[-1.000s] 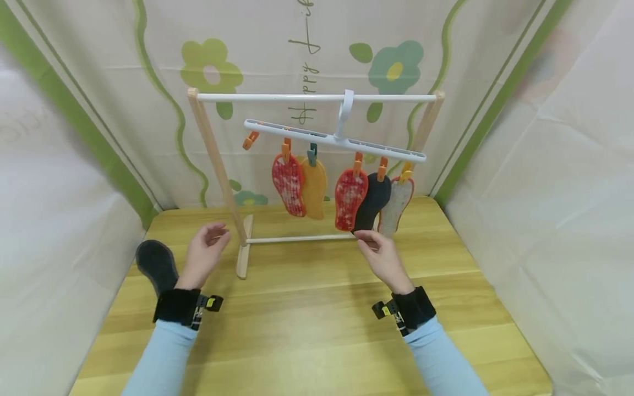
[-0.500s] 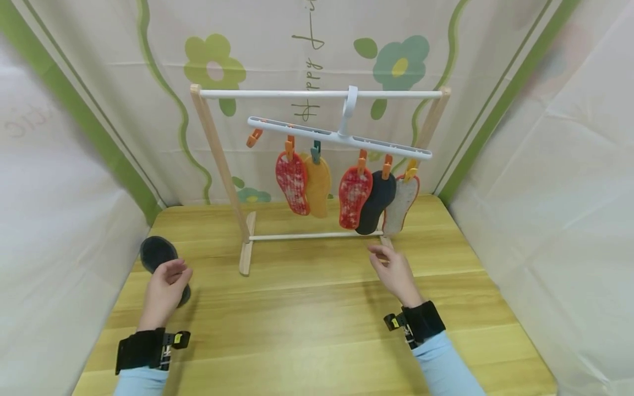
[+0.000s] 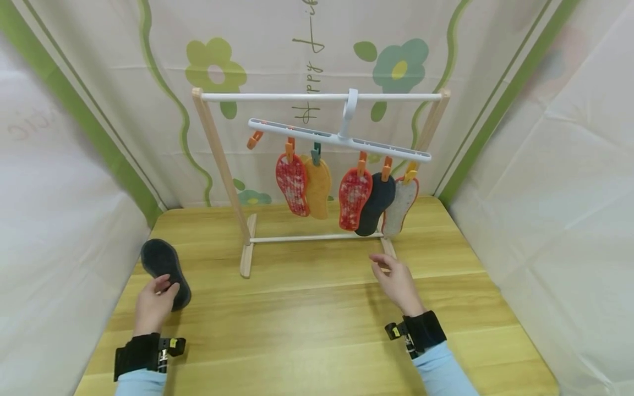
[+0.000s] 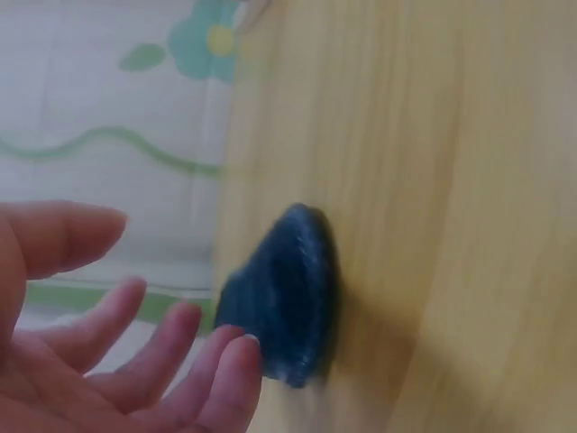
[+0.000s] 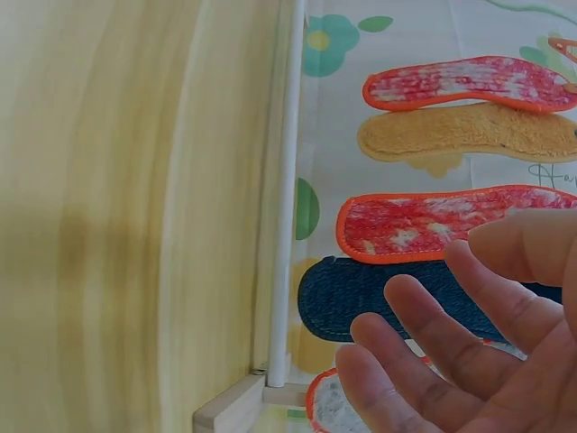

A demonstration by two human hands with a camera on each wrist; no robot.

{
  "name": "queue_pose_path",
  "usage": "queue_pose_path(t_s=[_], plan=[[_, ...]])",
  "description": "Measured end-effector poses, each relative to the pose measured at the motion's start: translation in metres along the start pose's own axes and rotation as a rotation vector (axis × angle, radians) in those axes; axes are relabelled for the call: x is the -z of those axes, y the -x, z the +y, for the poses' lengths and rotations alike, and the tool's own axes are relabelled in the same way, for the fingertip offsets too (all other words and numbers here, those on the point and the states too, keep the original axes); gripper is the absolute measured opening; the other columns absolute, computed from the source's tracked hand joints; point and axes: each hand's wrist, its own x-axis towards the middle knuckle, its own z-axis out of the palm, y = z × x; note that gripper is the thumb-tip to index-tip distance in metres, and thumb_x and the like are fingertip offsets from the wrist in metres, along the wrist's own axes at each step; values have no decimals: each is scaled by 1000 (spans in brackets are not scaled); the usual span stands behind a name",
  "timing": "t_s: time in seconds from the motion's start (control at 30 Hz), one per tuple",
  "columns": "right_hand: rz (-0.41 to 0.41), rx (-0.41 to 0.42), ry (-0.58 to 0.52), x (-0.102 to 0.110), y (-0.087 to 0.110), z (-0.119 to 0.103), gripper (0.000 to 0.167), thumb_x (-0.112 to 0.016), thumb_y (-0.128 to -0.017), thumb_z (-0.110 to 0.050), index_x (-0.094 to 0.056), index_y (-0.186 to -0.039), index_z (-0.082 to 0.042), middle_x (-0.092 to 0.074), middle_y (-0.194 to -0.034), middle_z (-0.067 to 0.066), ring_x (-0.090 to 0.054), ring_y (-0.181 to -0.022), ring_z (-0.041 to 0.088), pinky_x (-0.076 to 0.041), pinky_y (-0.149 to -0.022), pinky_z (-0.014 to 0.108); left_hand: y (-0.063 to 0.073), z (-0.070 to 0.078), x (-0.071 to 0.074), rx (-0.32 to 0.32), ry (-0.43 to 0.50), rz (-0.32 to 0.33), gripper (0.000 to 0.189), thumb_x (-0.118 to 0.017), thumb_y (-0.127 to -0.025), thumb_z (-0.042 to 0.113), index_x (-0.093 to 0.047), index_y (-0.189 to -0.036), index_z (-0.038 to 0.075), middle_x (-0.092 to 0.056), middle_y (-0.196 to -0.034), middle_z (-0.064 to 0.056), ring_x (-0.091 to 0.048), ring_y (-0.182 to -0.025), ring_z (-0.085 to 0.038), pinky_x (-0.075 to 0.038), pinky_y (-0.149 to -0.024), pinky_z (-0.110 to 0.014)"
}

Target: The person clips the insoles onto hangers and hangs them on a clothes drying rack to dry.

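A dark insole [image 3: 163, 259] lies on the table at the left. My left hand [image 3: 154, 305] is over its near half, thumb and fingers apart; in the left wrist view the fingertips overlap the blurred insole [image 4: 288, 298]. To the right, my right hand [image 3: 397, 281] is in front of the rack's foot with loosely bent fingers and nothing held. Behind it hang a red insole [image 3: 355, 199], a dark insole [image 3: 375, 204] and a grey insole [image 3: 401, 206]. Farther left on the same hanger are another red insole [image 3: 292, 185] and a yellow insole [image 3: 318, 190].
A white hanger [image 3: 297, 131] hangs tilted from the top bar of a wooden rack [image 3: 223, 165]. Its leftmost orange clip [image 3: 255, 139] holds nothing. Printed fabric walls [image 3: 277, 60] surround the wooden table [image 3: 297, 330] at the back and sides.
My left hand has moved left and toward me, from beside the rack to over the loose insole. My right hand has drawn back slightly from the hanging insoles.
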Motion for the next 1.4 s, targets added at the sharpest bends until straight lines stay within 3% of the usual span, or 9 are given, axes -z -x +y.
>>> queue_pose_path(t_s=[0.33, 0.63, 0.93, 1.03, 1.23, 1.4], plan=[[19, -10, 10, -3, 9, 2, 24, -61, -99, -8, -67, -121, -1, -67, -120, 14, -63, -109, 31, -55, -86, 45, -40, -10, 14, 65, -54, -1, 69, -48, -102, 30, -21, -151, -10, -29, -145, -41, -32, -132, -54, -33, -105, -61], [24, -15, 32, -5, 12, 1, 23, -62, -98, -9, -68, -120, -2, -67, -120, 12, -64, -108, 29, -56, -85, 44, -75, -16, 22, 40, -261, 36, 76, -56, -97, 30, -24, -143, -22, -32, -139, -46, -35, -126, -59, -33, -105, -62], [40, -2, 40, -4, 14, -1, 21, -62, -98, -9, -69, -118, -4, -68, -118, 11, -64, -107, 29, -56, -84, 43, -96, -6, 20, 3, -433, 12, 83, -69, -86, 16, -22, -143, -22, -30, -138, -47, -30, -125, -62, -31, -103, -67], [42, -7, 38, -4, 14, -1, 21, -62, -98, -9, -69, -118, -4, -68, -118, 11, -64, -107, 29, -56, -84, 43, -100, -4, 22, -14, -437, -9, 82, -71, -83, 13, -24, -141, -23, -32, -136, -48, -33, -123, -62, -33, -102, -66], [31, -30, 34, -8, 17, 4, 23, -63, -98, -8, -68, -120, -3, -68, -120, 11, -63, -108, 29, -56, -85, 43, -102, -11, 29, -1, -333, -148, 80, -68, -85, 11, -21, -137, -29, -29, -133, -51, -34, -121, -63, -34, -103, -64], [36, -34, 21, -7, 16, 8, 23, -62, -98, -8, -68, -120, -3, -68, -119, 10, -64, -108, 28, -56, -85, 43, -98, -9, 29, 42, -177, -237, 82, -59, -93, 11, -7, -149, -16, -17, -147, -45, -26, -131, -62, -31, -105, -65]])
